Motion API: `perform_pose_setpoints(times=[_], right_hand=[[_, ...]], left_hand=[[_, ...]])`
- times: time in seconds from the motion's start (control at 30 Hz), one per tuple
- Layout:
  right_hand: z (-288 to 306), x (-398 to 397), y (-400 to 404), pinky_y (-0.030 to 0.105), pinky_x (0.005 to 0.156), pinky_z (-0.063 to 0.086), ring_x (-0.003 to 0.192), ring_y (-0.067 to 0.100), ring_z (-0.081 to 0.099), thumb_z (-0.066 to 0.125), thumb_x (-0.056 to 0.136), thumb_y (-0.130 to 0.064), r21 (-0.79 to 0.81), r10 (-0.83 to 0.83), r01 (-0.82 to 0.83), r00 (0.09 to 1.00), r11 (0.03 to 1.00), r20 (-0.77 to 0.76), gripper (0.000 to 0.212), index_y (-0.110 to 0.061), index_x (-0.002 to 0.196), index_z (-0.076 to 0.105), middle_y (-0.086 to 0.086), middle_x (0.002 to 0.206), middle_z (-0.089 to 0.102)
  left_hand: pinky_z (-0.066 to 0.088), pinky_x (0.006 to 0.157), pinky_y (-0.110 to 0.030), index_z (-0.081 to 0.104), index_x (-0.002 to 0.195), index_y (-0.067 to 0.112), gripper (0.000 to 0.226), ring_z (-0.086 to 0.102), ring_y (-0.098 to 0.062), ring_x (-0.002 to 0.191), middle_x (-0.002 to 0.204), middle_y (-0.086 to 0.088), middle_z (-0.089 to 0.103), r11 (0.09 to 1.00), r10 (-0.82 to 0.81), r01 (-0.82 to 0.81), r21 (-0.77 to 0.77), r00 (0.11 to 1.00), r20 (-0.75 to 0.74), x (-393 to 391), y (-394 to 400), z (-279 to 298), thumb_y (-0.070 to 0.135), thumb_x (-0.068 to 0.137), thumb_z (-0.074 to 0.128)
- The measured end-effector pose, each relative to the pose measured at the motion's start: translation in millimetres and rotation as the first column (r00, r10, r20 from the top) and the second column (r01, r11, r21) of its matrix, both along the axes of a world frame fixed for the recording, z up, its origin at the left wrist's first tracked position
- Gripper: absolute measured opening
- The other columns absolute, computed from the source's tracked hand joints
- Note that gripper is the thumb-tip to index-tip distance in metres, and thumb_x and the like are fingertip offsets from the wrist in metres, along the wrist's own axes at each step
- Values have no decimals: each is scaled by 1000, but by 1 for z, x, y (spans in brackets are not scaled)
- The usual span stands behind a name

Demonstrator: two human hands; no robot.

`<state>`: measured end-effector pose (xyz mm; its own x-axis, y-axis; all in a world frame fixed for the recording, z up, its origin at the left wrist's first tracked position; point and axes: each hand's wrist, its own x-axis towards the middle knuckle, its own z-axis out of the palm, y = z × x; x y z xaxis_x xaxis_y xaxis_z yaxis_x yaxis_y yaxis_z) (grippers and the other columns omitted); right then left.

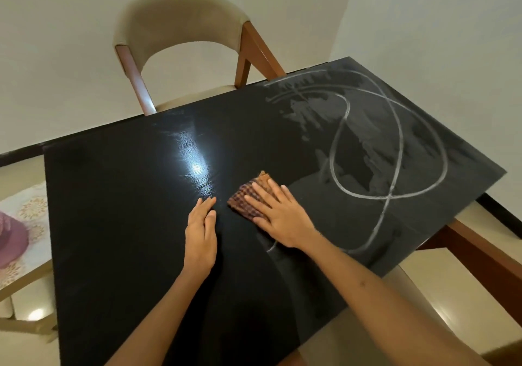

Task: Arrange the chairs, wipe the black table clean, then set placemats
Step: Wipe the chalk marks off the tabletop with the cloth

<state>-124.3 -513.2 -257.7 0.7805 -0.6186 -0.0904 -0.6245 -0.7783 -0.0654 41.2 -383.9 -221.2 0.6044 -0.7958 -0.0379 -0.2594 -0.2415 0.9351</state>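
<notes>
Right hand (pixel 279 213) presses checked cloth (pixel 251 196) flat-fingered on black counter (pixel 118 224); left hand (pixel 200 235) rests flat, holding nothing. Sweep next toward the white smears (pixel 367 139).

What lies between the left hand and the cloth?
Only a narrow strip of bare black table separates the left hand from the cloth, seen in the head view.

There are no words, numbers, labels or brand names to read anywhere here. The only marks are white looping lines (pixel 389 145) drawn on the black table (pixel 118 196), past the right hand (pixel 278 214) and off to its right. They curl and cross like scribbles and do not make any letter or number. The checked cloth (pixel 254 193) under that hand's flat fingers has a pattern of squares but no writing.
</notes>
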Motion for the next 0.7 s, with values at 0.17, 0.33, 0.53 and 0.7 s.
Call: perform_pose_setpoints(times=[0.17,0.33,0.53,0.7], right_hand=[[5,-67,-49,49,120,4,149,31,-4,7,92,-57,21,-490,491,871,871,-44,64,-35,153,9,-4,162,-1],[13,-81,-51,51,119,0,147,35,-10,18,102,-49,97,-709,714,700,693,-83,57,-32,154,3,-1,163,-5],[12,-21,34,58,116,13,147,39,0,20,96,-51,64,-377,380,925,923,-57,60,-30,153,18,2,162,10],[0,-26,110,47,119,4,149,31,3,29,98,-51,8,-61,61,998,998,-15,57,-35,152,19,-3,162,11]], left_hand=[[19,109,-19,54,131,14,34,27,-3,137,129,16,40,999,-35,35,-6,999,-12,-6,4,4,12,101,38],[19,111,-21,54,131,16,35,27,-2,137,128,18,40,998,-67,67,-7,998,8,-3,12,7,13,101,37],[18,111,-20,53,132,16,35,26,-2,137,130,17,39,994,-108,108,-10,994,-7,-7,19,9,14,101,36],[21,115,-29,53,132,17,35,27,-7,140,129,17,42,987,-162,162,-8,987,-2,-21,21,5,15,101,36]])
